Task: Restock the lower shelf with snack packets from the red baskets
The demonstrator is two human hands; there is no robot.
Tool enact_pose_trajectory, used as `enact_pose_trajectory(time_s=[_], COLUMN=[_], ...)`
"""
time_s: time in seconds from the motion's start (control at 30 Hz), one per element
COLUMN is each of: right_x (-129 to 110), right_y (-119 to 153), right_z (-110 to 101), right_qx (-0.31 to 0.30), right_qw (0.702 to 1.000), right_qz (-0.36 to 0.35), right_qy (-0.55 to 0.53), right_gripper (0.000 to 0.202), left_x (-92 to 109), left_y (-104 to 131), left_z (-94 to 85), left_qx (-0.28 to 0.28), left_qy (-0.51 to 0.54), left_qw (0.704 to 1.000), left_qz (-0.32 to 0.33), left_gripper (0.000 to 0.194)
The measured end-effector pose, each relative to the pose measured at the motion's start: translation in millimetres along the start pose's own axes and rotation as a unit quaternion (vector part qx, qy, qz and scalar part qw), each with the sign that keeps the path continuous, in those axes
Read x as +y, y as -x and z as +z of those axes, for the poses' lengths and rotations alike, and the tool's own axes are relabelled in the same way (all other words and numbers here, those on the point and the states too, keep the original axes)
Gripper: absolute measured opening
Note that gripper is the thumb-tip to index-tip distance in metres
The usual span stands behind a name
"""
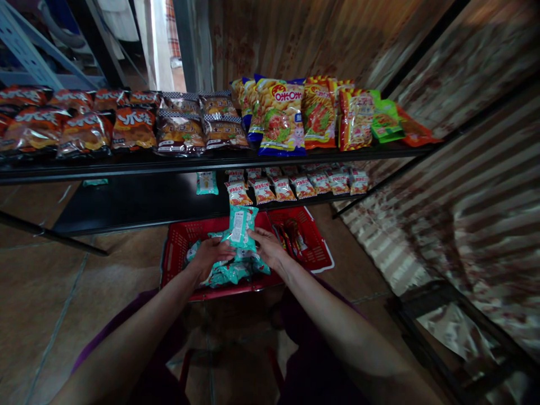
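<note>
Over a red basket (172,259), I hold a teal snack packet (239,226) with a pale printed label facing me. My right hand (270,247) grips its right edge, thumb toward the front. My left hand (213,252) is at its lower left, fingers reaching along the bottom edge of the packet. Beneath both hands, several more teal packets (230,274) fill the basket. One similar teal packet (207,183) stands on the lower shelf, left of the small red-and-white packets (264,191).
A black shelf unit (126,167) crosses in front, its upper board carrying orange chip bags (135,126), brown bags (180,134) and large noodle-snack bags (282,118). Another red basket (318,247) with dark packets adjoins on the right. A patterned curtain (476,185) hangs at the right, near a dark frame (447,320).
</note>
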State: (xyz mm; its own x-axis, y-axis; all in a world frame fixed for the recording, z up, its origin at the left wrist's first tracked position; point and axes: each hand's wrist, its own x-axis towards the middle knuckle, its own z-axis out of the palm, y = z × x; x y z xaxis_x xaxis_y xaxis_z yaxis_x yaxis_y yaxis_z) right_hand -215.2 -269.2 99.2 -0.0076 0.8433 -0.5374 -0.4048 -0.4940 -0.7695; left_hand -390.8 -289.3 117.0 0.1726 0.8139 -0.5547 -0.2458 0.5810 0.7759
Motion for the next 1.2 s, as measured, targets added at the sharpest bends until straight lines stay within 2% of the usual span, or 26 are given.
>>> enact_pose_trajectory(time_s=[0.3, 0.47, 0.63, 0.73, 0.8, 0.83, 0.9, 0.97, 1.03, 1.1, 1.2], right_x=[-5, -2, 2, 4, 5, 5, 6, 6, 6, 6, 4], right_y=[6, 9, 7, 7, 9, 11, 16, 21, 25, 27, 28], right_z=[4, 9, 8, 6, 6, 7, 9, 11, 12, 13, 14], right_qx=[0.007, -0.028, -0.013, 0.029, 0.041, 0.026, -0.032, -0.088, -0.118, -0.133, -0.134], right_qw=[0.999, 0.996, 0.999, 0.999, 0.993, 0.990, 0.985, 0.982, 0.984, 0.987, 0.989], right_qz=[0.045, 0.062, 0.034, -0.027, -0.071, -0.086, -0.097, -0.083, -0.049, -0.020, -0.017], right_qy=[-0.027, -0.053, -0.040, 0.032, 0.090, 0.112, 0.137, 0.143, 0.124, 0.091, 0.058], right_gripper=[0.018, 0.017, 0.020, 0.036, 0.052, 0.057, 0.058, 0.055, 0.054, 0.054, 0.052], left_x=[-4, 1, 8, 6, 2, 0, -6, -13, -18, -20, -21], left_y=[-2, -1, 2, 2, 2, 3, 6, 10, 13, 16, 17], left_z=[-1.4, -2.5, -2.5, -3.2, -3.2, -2.8, -0.7, 2.7, 6.0, 8.1, 8.5], left_qx=[0.007, -0.006, -0.009, 0.001, 0.024, 0.044, 0.084, 0.101, 0.092, 0.074, 0.024], left_qy=[0.059, 0.061, 0.016, -0.064, -0.173, -0.238, -0.359, -0.434, -0.453, -0.445, -0.451], left_qw=[0.998, 0.998, 1.000, 0.996, 0.978, 0.959, 0.909, 0.867, 0.854, 0.856, 0.848], left_qz=[0.012, 0.015, 0.021, 0.066, 0.118, 0.147, 0.194, 0.223, 0.238, 0.252, 0.277], left_gripper=[0.015, 0.011, 0.021, 0.020, 0.017, 0.018, 0.023, 0.028, 0.030, 0.029, 0.029])
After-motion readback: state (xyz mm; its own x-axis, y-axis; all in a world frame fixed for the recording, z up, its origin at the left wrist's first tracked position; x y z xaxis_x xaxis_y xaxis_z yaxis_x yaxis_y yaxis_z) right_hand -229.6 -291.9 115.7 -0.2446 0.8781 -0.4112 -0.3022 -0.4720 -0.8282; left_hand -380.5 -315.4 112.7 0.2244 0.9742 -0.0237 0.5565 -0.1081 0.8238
